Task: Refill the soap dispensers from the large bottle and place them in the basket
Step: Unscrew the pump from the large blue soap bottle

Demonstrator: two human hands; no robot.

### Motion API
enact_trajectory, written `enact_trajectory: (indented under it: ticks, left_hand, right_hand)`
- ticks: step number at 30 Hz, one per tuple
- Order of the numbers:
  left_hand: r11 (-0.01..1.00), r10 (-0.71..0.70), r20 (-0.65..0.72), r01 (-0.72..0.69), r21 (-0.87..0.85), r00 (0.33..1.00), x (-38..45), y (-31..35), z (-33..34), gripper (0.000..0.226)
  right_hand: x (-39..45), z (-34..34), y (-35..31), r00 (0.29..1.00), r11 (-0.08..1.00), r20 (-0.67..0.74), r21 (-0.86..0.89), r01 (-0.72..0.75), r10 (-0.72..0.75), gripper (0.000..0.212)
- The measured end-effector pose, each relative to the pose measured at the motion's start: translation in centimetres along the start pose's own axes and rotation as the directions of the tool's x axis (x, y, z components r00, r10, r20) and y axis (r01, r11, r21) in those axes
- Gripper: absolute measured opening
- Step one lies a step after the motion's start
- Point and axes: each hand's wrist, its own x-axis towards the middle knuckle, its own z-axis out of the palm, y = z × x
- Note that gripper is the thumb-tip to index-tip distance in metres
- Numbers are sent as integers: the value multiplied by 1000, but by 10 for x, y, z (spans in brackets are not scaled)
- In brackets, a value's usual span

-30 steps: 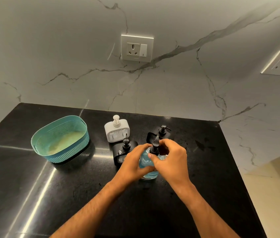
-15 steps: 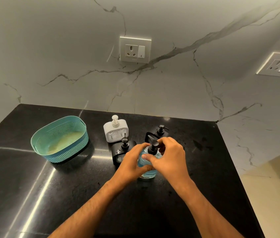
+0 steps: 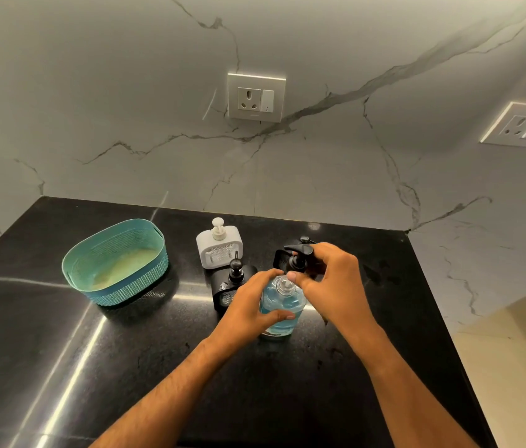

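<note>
head | large bottle (image 3: 279,305) upright on bench (image 3: 61,350), left hand (image 3: 248,310) grip wrapped round it | right hand (image 3: 329,286) grip pinching pump (image 3: 299,257) | advice: lift pump straight, steady bottle

Bare counter (image 3: 61,350) fills the lower left of the frame. Basket (image 3: 116,263) blocks mid-left; three dispensers (image 3: 219,244) and the bottle (image 3: 279,305) crowd the centre; the right strip is narrow.
</note>
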Motion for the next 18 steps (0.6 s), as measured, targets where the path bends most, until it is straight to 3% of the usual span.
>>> enact_trajectory:
  ticks: [18]
  left_hand:
    - [1000,-4,9,3,10,1000,1,0,-1,76]
  right_hand:
    - [9,-49,-40,989,996,-121,12,90,-87,34]
